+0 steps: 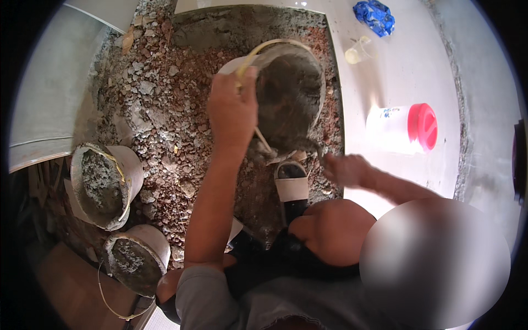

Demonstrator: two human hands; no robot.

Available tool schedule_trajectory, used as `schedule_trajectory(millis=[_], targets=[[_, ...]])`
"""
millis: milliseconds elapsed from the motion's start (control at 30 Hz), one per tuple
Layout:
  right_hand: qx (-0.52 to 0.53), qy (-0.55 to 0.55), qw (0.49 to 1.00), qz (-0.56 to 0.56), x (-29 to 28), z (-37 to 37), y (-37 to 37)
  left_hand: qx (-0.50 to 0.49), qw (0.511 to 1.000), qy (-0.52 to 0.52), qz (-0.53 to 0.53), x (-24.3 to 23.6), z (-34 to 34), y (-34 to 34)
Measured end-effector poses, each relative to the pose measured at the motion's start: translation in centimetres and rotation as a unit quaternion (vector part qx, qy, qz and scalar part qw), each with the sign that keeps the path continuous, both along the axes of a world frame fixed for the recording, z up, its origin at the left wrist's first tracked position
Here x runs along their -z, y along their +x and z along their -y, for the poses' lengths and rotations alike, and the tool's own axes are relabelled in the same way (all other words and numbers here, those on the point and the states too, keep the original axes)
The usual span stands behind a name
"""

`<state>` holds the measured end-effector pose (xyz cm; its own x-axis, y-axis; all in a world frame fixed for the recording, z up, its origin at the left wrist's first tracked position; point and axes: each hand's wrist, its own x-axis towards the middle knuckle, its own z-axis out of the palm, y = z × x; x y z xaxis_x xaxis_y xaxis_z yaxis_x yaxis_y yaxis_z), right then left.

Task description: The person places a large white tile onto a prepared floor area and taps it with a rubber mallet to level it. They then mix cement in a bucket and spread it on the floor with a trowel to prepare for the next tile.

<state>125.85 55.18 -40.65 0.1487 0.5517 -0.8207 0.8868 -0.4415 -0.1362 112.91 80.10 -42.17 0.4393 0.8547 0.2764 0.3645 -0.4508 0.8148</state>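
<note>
My left hand point(235, 104) is closed around the yellowish handle point(258, 45) of a pale bucket point(320, 104). The bucket is tilted, and its open mouth shows wet grey mortar point(289, 91) inside. Below the bucket's lower rim, my right hand point(349, 169) is closed and smeared by motion. It grips a dark, mortar-covered tool point(312, 146) whose shape is only partly visible. A thin pale stick point(263, 139) shows beside my left wrist. My foot in a light-strapped sandal point(292, 184) stands just below the bucket.
Broken rubble point(159, 104) covers the ground, with smoothed mortar point(242, 25) at the far side. Two mortar buckets point(127, 170) point(157, 242) stand at left. On the pale tiles point(357, 77) at right are a white container with a red lid point(422, 127), a clear cup point(358, 50) and crumpled blue packaging point(375, 17).
</note>
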Motion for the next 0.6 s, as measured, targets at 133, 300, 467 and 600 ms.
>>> schedule_trajectory(millis=[133, 300, 467, 600], targets=[[-0.181, 0.106, 0.954, 0.213, 1.2, -1.1, 6.4, -0.007, 1.0, -0.027, 0.007, -0.5, 0.5, 2.3], [-0.14, 0.109, 0.963, 0.204, -0.7, -2.5, 5.9, -0.097, 0.991, -0.079, 0.049, -0.8, 0.0, 3.1], [-0.127, 0.044, 0.987, 0.092, 0.4, -1.7, 3.7, -0.104, 0.992, -0.055, 0.05, -0.1, -1.4, 1.9], [-0.194, 0.078, 0.927, 0.312, 2.8, -6.6, 9.7, 0.036, 0.999, -0.027, 0.01, 0.4, -0.9, 2.6]])
